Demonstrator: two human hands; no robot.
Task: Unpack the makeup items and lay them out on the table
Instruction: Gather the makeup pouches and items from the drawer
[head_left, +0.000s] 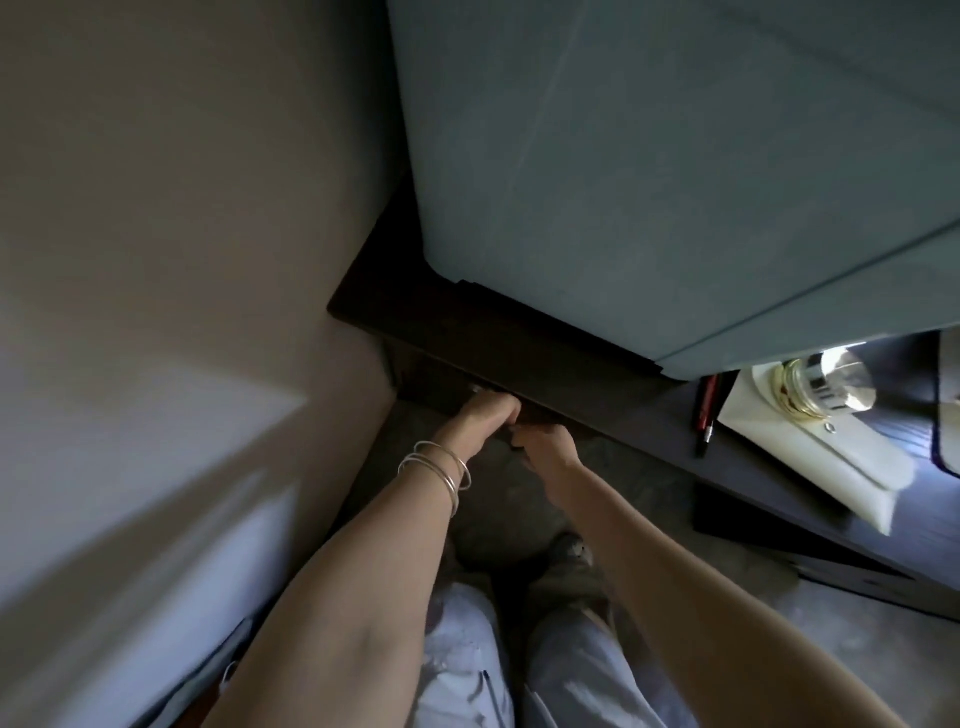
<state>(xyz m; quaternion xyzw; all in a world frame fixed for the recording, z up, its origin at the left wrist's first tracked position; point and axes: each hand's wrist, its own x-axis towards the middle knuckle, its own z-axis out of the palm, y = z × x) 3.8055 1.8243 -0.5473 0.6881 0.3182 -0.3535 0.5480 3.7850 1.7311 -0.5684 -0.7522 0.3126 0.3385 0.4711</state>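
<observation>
My left hand (485, 415), with thin silver bangles on the wrist, reaches the front of a dark wooden drawer (441, 384) just under the cabinet's ledge. Its fingers curl over the drawer's dark edge, beside a small metal knob (475, 388). My right hand (545, 444) is right next to it and grips the same dark edge; shadow hides its fingertips. On the dark table (753, 467) at the right lie a white pouch (831, 457), a glass bottle (826, 384) with a gold collar, and red and black pencils (706, 410).
A large teal upholstered panel (675, 156) rises above the dark ledge (493, 332). A beige wall (182, 208) closes the left side. My legs in pale trousers (467, 649) and my shoes (569, 551) stand on grey carpet between wall and table.
</observation>
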